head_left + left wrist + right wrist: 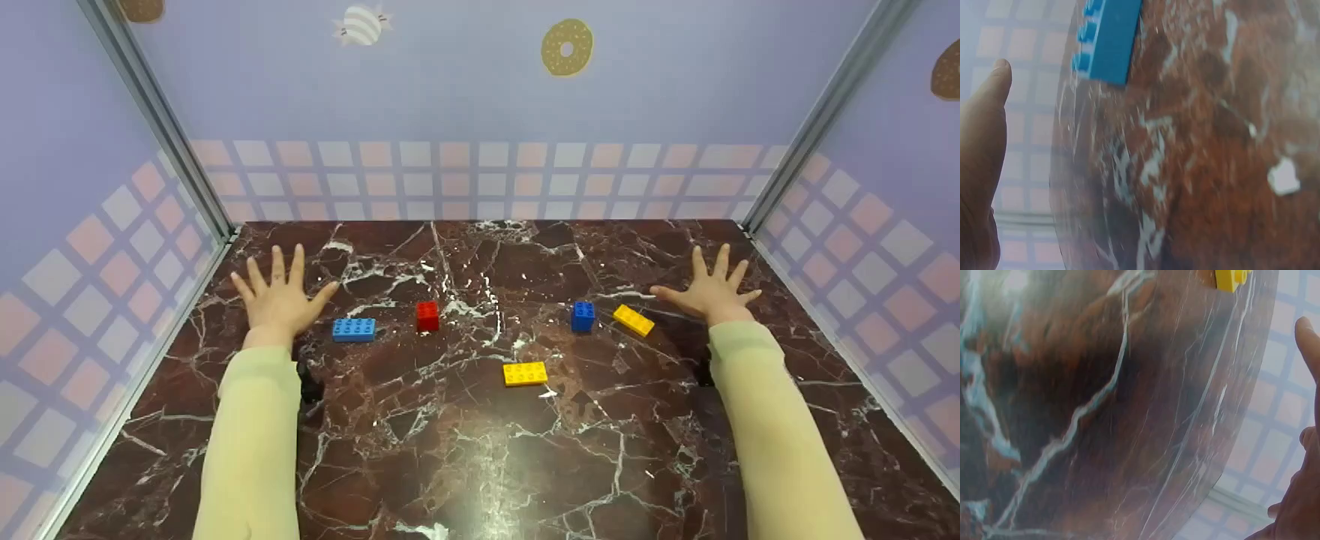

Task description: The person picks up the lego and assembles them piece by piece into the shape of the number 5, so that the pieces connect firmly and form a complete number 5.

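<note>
My left hand (279, 301) is spread with straight fingers over the left side of the table, holding nothing. Just right of its thumb lies a light blue toy brick (354, 330), which also shows at the top of the left wrist view. On the right side my right hand (712, 291) is spread too, with nothing in it. Nearest to it is a slanted yellow brick (634, 320), beside a dark blue brick (583, 316). A red brick (427, 316) stands left of the middle. Closer to the front lies another yellow brick (525, 373).
The bricks lie apart on a dark red marbled table (450, 465). A lilac back wall (465, 90) with pink and white squares closes off the far edge, and similar panels flank both sides. Metal posts (817, 112) mark the corners.
</note>
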### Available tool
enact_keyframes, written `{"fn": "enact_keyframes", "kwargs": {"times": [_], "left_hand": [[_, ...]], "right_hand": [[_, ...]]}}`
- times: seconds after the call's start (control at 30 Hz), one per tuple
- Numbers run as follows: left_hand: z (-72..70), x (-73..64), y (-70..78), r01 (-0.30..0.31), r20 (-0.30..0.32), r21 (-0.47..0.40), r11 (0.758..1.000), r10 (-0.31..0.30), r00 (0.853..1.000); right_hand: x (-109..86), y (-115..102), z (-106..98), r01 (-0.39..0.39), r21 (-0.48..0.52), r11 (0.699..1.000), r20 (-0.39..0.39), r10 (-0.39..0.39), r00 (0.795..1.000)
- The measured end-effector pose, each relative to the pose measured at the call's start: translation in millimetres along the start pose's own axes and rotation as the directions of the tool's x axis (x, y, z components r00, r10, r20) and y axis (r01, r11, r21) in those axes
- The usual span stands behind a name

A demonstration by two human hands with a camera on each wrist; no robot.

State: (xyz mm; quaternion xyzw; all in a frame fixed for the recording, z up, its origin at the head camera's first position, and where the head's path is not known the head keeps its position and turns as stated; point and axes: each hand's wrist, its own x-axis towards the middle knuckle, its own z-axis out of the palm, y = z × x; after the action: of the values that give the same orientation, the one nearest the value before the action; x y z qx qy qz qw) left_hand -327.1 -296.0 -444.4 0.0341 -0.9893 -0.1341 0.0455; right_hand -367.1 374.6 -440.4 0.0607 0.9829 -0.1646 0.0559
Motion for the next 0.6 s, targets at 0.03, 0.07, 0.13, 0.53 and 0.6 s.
{"fn": "enact_keyframes", "kwargs": {"times": [0.03,0.07,0.13,0.53,0.6], "left_hand": [[0.1,1.3,2.6,-0.009,-0.004,0.001,1.0,0.009,1.0],[0.1,2.2,5.7,-0.019,-0.007,0.003,1.0,0.019,1.0],[0.8,4.1,12.8,-0.04,-0.017,0.017,0.999,0.04,0.999],[16.7,-6.2,78.8,-0.231,-0.143,-0.021,0.973,0.226,0.964],[20.4,-13.2,91.2,-0.267,-0.151,-0.033,0.963,0.259,0.954]], "right_hand": [[0.4,-2,0,0.005,-0.001,1.0,-0.001,-0.005,1.0],[0.6,-3,1,0.009,0.0,1.0,-0.001,-0.009,1.0],[0.8,-6,2,0.018,0.007,1.0,-0.005,-0.018,1.0],[-7.3,-19,12,0.083,0.226,0.971,-0.072,-0.069,0.995],[-10.9,-22,13,0.111,0.264,0.958,-0.101,-0.087,0.991]]}}
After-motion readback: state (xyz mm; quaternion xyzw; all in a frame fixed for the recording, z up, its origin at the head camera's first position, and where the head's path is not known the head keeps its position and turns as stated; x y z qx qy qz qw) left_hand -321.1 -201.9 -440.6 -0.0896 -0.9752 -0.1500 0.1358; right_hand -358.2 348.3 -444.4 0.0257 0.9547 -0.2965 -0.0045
